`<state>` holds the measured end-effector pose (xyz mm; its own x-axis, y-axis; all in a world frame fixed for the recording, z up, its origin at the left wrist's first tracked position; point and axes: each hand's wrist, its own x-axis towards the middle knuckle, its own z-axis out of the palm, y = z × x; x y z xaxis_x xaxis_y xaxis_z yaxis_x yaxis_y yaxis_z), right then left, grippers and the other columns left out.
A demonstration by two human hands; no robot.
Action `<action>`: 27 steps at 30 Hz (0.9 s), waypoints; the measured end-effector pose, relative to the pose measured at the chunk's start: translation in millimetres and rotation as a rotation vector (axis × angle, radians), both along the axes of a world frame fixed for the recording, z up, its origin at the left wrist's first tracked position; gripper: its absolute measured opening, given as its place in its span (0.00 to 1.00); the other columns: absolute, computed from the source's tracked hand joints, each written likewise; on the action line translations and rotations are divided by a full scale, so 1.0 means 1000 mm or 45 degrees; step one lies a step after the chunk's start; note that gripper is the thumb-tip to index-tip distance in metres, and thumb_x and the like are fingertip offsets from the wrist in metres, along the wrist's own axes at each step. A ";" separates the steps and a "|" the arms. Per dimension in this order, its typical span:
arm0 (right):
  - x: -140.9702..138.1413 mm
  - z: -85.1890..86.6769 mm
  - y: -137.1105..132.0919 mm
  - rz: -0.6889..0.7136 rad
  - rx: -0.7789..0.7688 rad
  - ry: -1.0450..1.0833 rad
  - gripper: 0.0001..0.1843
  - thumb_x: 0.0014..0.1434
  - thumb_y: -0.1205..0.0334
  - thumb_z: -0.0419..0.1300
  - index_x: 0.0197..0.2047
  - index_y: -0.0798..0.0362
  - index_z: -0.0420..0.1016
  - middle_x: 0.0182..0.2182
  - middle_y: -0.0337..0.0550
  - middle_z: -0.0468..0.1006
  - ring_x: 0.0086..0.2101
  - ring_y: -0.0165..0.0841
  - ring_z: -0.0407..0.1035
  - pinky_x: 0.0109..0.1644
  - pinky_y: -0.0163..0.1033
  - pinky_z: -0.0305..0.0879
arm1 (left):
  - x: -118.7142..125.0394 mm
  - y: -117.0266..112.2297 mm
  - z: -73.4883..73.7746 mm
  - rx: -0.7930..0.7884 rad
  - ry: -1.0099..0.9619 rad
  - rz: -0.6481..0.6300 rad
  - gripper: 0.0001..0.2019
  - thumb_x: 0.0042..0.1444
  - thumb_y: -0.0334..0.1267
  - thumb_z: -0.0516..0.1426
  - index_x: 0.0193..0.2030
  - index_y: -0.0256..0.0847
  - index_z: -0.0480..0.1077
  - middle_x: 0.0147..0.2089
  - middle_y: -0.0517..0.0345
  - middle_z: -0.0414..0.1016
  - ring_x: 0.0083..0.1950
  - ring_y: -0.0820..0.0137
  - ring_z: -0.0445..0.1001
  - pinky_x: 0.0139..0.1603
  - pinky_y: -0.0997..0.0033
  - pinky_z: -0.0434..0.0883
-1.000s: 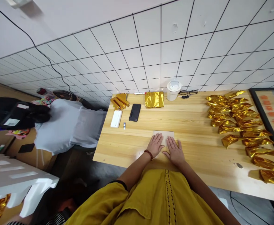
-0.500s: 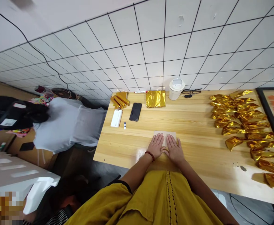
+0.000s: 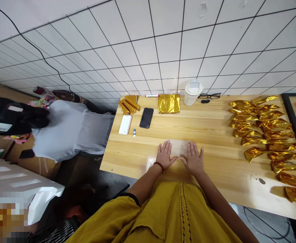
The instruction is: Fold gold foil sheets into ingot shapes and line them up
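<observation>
A pale sheet of paper lies flat on the wooden table in front of me. My left hand, with a red bead bracelet on its wrist, rests flat on the sheet's left side. On its right side lies my right hand, palm down with the fingers stretched out. Both thumbs point inward and almost meet at the sheet's near edge, where a thin gold strip shows. The hands cover parts of the sheet.
Folded gold foil pieces lie in rows at the right. Along the back are a stack of gold foil sheets, gold strips, a white cup and glasses. A phone and white power bank lie at the left.
My hands have slid apart, the left one leftward and the right one rightward, so more of the sheet shows between them. The view has shifted slightly.
</observation>
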<state>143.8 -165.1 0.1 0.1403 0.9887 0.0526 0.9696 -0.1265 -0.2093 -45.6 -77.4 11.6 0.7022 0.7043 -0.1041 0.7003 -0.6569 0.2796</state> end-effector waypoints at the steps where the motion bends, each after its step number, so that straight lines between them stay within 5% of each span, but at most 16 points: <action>1: -0.005 0.002 0.007 0.066 -0.005 0.010 0.42 0.69 0.44 0.43 0.75 0.65 0.44 0.72 0.60 0.49 0.72 0.47 0.38 0.72 0.64 0.24 | 0.000 0.000 0.000 0.008 0.021 -0.009 0.42 0.65 0.58 0.46 0.74 0.25 0.46 0.77 0.34 0.44 0.78 0.50 0.42 0.75 0.42 0.38; 4: -0.021 0.002 0.027 0.314 -0.016 0.061 0.40 0.68 0.44 0.44 0.74 0.62 0.48 0.72 0.56 0.50 0.71 0.44 0.41 0.73 0.61 0.26 | -0.002 -0.001 0.001 0.039 0.094 -0.017 0.41 0.64 0.54 0.48 0.74 0.25 0.45 0.77 0.37 0.42 0.78 0.54 0.39 0.76 0.44 0.38; 7: -0.022 -0.004 0.035 0.366 -0.001 0.085 0.38 0.69 0.45 0.44 0.74 0.60 0.49 0.72 0.54 0.53 0.71 0.44 0.45 0.73 0.60 0.27 | -0.001 -0.002 0.001 0.070 0.152 -0.005 0.41 0.63 0.55 0.48 0.74 0.27 0.45 0.78 0.39 0.42 0.79 0.57 0.38 0.76 0.46 0.39; 15: 0.018 -0.009 0.007 0.114 0.052 0.051 0.38 0.69 0.47 0.44 0.75 0.60 0.45 0.71 0.56 0.55 0.70 0.45 0.47 0.72 0.62 0.25 | 0.001 -0.001 0.008 0.075 0.199 0.010 0.42 0.65 0.59 0.44 0.75 0.28 0.44 0.78 0.41 0.41 0.79 0.59 0.37 0.76 0.48 0.37; 20: 0.002 -0.009 0.007 -0.046 0.068 0.036 0.38 0.69 0.48 0.43 0.75 0.62 0.46 0.71 0.56 0.56 0.70 0.44 0.47 0.72 0.63 0.24 | 0.011 -0.009 0.022 0.112 0.170 0.063 0.38 0.66 0.55 0.48 0.74 0.31 0.47 0.77 0.36 0.45 0.77 0.50 0.44 0.74 0.43 0.43; 23: -0.006 -0.010 0.006 -0.152 0.047 0.032 0.38 0.69 0.49 0.43 0.75 0.63 0.45 0.71 0.58 0.55 0.70 0.45 0.46 0.71 0.65 0.24 | 0.021 -0.018 0.027 0.064 0.094 -0.097 0.32 0.67 0.47 0.48 0.74 0.36 0.51 0.74 0.41 0.55 0.73 0.54 0.54 0.73 0.49 0.51; 27: -0.006 -0.011 -0.013 -0.182 0.024 0.017 0.38 0.69 0.50 0.45 0.75 0.60 0.45 0.71 0.58 0.55 0.71 0.47 0.43 0.71 0.67 0.25 | 0.025 -0.021 0.023 -0.002 0.068 -0.152 0.31 0.67 0.52 0.48 0.71 0.37 0.57 0.72 0.44 0.59 0.72 0.53 0.56 0.72 0.48 0.53</action>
